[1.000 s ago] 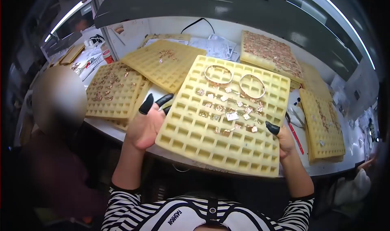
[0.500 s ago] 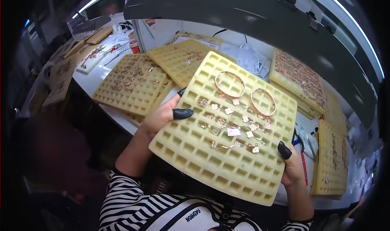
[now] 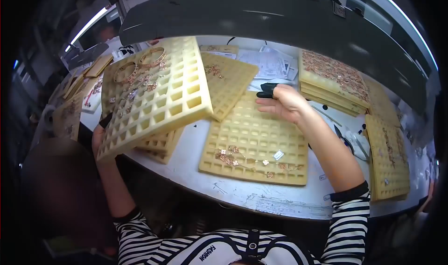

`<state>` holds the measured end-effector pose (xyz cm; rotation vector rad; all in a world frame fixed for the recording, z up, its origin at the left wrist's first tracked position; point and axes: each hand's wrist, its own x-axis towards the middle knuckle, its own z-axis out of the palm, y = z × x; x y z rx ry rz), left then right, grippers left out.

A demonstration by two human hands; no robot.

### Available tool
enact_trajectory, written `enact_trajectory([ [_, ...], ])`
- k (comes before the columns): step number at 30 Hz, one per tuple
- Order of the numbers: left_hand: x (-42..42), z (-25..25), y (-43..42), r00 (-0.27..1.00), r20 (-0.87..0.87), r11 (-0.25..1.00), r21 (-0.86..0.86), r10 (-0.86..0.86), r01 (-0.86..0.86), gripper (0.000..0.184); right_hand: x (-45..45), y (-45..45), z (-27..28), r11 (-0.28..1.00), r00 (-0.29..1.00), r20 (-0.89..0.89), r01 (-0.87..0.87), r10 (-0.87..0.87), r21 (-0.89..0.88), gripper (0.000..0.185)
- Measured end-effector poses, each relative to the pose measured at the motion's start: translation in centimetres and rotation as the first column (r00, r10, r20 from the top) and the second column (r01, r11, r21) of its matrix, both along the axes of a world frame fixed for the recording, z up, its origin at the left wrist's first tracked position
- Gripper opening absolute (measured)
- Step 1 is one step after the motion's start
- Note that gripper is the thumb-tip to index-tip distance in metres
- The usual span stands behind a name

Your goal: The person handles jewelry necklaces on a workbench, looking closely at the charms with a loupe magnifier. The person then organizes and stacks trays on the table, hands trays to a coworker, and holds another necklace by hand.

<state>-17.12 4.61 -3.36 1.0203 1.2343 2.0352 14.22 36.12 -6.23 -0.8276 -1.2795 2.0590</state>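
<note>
My left hand [image 3: 99, 135] grips the near left edge of a yellow grid tray [image 3: 175, 97], which is raised and tilted on the left. Two rose-gold bangles [image 3: 153, 57] and flower-shaped jewelry pieces lie on it. Most of that hand is hidden behind the tray. Above the far right part of a second yellow tray [image 3: 242, 134] is my right hand [image 3: 282, 101], its fingers together with black covers on some fingertips; whether they hold something is unclear. Flower chains [image 3: 228, 156] and a small white tag [image 3: 278, 154] lie on that second tray.
Stacked trays full of rose-gold pieces [image 3: 333, 73] stand at the back right, papers [image 3: 266, 62] beside them. Pliers [image 3: 343, 138] and a plastic bag [image 3: 359, 146] lie near another loaded tray [image 3: 387, 153]. A blurred person [image 3: 60, 185] is at the left.
The held tray has swung left and tilted. My right hand has let go of it and moved over the other tray, which has come into view on the table.
</note>
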Motion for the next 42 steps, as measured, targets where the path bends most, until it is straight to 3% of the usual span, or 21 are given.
enact_trajectory([
  [2,-2.7,0.3,-1.2,0.992,0.13,1.0,-0.015,-0.003,0.005,0.033,-3.0,1.2,-0.4,1.0,0.997,0.079,-0.011,0.01,0.003,0.027],
  [4,-3.2,1.0,-1.4,0.993,0.09,0.997,-0.018,0.083,-0.081,0.033,-5.3,1.8,-0.7,0.999,0.988,0.153,-0.036,0.034,0.008,0.027],
  [6,-2.3,0.9,-1.4,0.989,0.148,0.999,0.026,0.025,-0.029,0.034,-6.0,2.4,-1.7,0.998,0.981,0.186,-0.06,0.055,0.024,0.024],
  [7,-2.9,0.9,-1.5,0.961,0.277,0.999,0.033,0.004,-0.013,0.034,-6.8,2.7,-1.9,0.998,0.976,0.209,-0.059,0.054,0.018,0.022],
  [8,-3.9,0.7,-2.0,0.98,0.199,0.999,0.045,-0.029,0.02,0.034,-7.4,2.9,-2.1,1.0,0.983,0.182,0.011,-0.007,-0.026,0.021],
  [10,-3.9,1.4,-1.9,0.949,0.236,0.977,0.097,-0.209,0.191,0.034,-7.9,1.8,-1.0,0.996,0.998,0.054,0.036,-0.031,-0.087,0.02],
  [14,-4.1,1.7,-1.8,0.941,0.265,0.973,0.152,-0.21,0.175,0.034,-9.5,2.0,-1.3,0.984,0.99,-0.14,-0.022,-0.004,-0.179,0.022],
  [16,-4.7,1.7,-1.6,0.961,0.27,0.994,0.106,-0.063,0.035,0.034,-10.4,0.5,-1.3,0.99,0.971,-0.218,-0.115,0.094,-0.082,0.027],
  [20,-4.6,1.3,-2.0,0.965,0.232,0.982,0.172,-0.123,0.083,0.034,-11.8,-1.3,-1.0,0.986,0.972,-0.178,0.162,-0.154,0.033,0.036],
  [23,-5.8,0.8,-2.4,0.955,0.274,0.986,0.144,-0.118,0.08,0.035,-11.5,0.2,-1.3,0.975,0.967,-0.231,0.148,-0.107,0.167,0.038],
  [26,-7.3,0.1,-3.0,0.951,0.283,0.987,0.133,-0.121,0.086,0.036,-11.5,1.6,0.2,0.982,0.955,-0.277,0.143,-0.104,0.123,0.042],
  [31,-8.2,-0.7,-3.2,0.94,0.339,0.997,0.061,0.031,-0.054,0.038,-13.6,4.6,0.5,0.975,0.934,-0.356,0.112,-0.036,0.194,0.043],
  [34,-7.2,-0.3,-3.3,0.97,0.207,0.991,-0.058,0.13,-0.121,0.037,-15.5,5.6,0.5,0.993,0.924,-0.377,0.098,-0.069,0.059,0.044],
  [35,-7.2,-0.3,-3.2,0.916,0.372,0.989,-0.06,0.149,-0.137,0.033,-16.1,6.1,0.3,0.993,0.92,-0.385,0.099,-0.068,0.062,0.044],
  [38,-7.2,-0.5,-3.3,0.966,0.234,0.991,-0.09,0.114,-0.095,0.033,-17.4,7.4,0.0,0.993,0.953,-0.302,0.06,-0.028,0.098,0.041],
  [39,-7.5,-0.6,-3.0,0.937,0.338,0.995,-0.079,0.085,-0.062,0.034,-17.5,7.6,-0.1,0.991,0.956,-0.293,0.054,-0.015,0.126,0.039],
  [42,-8.1,-1.0,-2.1,0.943,0.326,0.996,-0.089,0.059,-0.031,0.036,-18.5,10.4,-1.9,0.987,0.951,-0.308,0.045,0.005,0.154,0.029],
])
